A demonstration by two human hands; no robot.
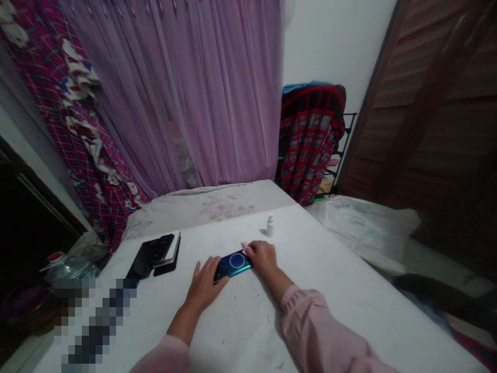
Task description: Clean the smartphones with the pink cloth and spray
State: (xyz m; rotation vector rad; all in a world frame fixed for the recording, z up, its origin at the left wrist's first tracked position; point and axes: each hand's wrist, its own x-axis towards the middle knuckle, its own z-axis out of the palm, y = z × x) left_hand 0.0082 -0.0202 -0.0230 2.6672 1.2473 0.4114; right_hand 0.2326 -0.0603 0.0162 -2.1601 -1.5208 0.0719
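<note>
A glossy blue phone (233, 263) with a pale ring on its upward face lies on the white-covered surface. My left hand (205, 280) grips its left end, with the thumb along the near edge and the fingers at the far side. At the phone's far right corner, my right hand (262, 256) pinches a small pale pink cloth (244, 246) against it. Most of that cloth is hidden under the fingers. Beyond my right hand a small white bottle (270, 226) stands upright, apart from it.
To the left lie a flat black object (142, 259) and a stack of dark and white items (171, 251). Purple curtains (233, 93) hang behind the surface. A red plaid cloth (310, 140) covers a black rack at the back right. A clear bottle with red cap (56, 257) is at far left.
</note>
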